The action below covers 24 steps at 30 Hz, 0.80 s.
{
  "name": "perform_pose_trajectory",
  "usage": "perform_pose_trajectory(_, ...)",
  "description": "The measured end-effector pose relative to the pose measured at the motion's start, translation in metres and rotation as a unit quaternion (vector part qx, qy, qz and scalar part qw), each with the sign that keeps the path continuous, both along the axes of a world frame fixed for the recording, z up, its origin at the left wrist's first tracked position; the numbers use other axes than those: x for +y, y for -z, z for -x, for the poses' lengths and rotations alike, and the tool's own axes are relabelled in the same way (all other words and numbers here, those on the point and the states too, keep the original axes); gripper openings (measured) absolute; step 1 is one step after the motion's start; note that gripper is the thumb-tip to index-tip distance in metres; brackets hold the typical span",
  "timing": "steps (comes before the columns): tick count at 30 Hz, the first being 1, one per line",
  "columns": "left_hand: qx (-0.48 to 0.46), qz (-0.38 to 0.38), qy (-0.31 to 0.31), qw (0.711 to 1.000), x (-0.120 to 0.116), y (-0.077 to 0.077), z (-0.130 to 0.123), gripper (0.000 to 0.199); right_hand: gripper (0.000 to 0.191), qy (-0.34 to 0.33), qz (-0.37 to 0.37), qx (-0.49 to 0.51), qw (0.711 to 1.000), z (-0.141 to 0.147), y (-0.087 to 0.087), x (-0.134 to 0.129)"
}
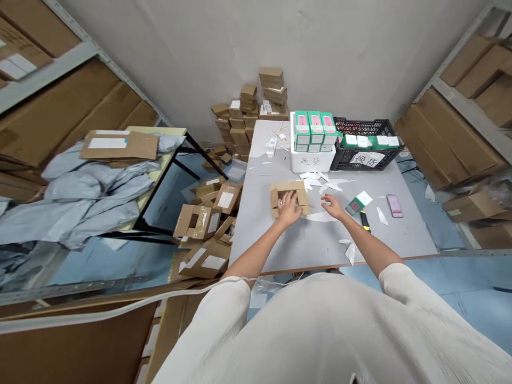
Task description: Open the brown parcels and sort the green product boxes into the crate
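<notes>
Here, kraft cardboard box (288,188): matte, corrugated, rectangular, with a squarish opening; lying flat on the table, near its middle, under the left hand.
Left hand (288,209): curled, fingers draped over the opening's edge; whether clenched or merely resting, impossible to tell.
Right hand (332,206): open, released, fingers spread, just beside the box.
Grey table (320,245): smooth, flat, strewn with thin white paper scraps (322,184).
Yellow-handled utility knife (365,221): lying near the right hand.
White plastic tub (312,160): square-cornered, packed with green-and-pink cartons (314,128).
Black plastic crate (366,144): latticed walls, beside the tub.
</notes>
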<state>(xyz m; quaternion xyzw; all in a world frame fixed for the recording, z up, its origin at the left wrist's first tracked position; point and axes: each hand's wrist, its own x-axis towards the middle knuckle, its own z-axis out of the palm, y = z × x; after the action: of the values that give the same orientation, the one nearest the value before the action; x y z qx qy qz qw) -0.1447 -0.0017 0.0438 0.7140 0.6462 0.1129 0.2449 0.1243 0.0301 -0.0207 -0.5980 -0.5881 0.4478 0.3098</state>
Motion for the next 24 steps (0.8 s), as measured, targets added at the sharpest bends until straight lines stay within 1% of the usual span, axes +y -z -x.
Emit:
perform_pose_trajectory(3,-0.018,-0.018,0.036,0.999,0.002,-0.003,-0.031,0.068,0.035,-0.001,-0.048,-0.026,0.998,-0.033,-0.007,-0.005)
perform_pose_trajectory(7,-0.046,-0.019,0.080,0.996,0.001,0.000,-0.075,0.067,0.034,0.006,-0.122,-0.079,0.989,-0.080,-0.017,-0.011)
perform_pose_trajectory(9,-0.070,-0.013,0.096,0.993,0.000,0.005,-0.097,0.068,0.033,0.027,-0.164,-0.114,0.980,-0.105,-0.019,-0.013)
perform_pose_trajectory(11,-0.102,-0.008,0.110,0.989,-0.001,0.010,-0.121,0.068,0.032,0.062,-0.186,-0.151,0.969,-0.131,-0.017,-0.015)
perform_pose_trajectory(14,-0.165,0.022,0.113,0.979,-0.004,0.020,-0.162,0.069,0.038,0.119,-0.166,-0.177,0.963,-0.166,-0.003,-0.012)
perform_pose_trajectory(16,-0.208,0.056,0.090,0.972,-0.004,0.027,-0.192,0.072,0.046,0.125,-0.138,-0.149,0.971,-0.184,0.012,-0.005)
perform_pose_trajectory(18,-0.246,0.077,0.054,0.965,-0.003,0.035,-0.221,0.079,0.056,0.098,-0.098,-0.091,0.986,-0.195,0.028,0.003)
perform_pose_trajectory(20,-0.275,0.082,0.026,0.958,0.000,0.045,-0.245,0.084,0.062,0.067,-0.055,-0.036,0.996,-0.200,0.041,0.009)
perform_pose_trajectory(22,-0.294,0.077,0.004,0.953,0.003,0.054,-0.261,0.090,0.064,0.050,-0.029,-0.005,0.998,-0.200,0.049,0.011)
perform_pose_trajectory(24,-0.309,0.059,-0.007,0.949,0.005,0.063,-0.269,0.097,0.066,0.028,-0.020,0.010,0.999,-0.197,0.051,0.009)
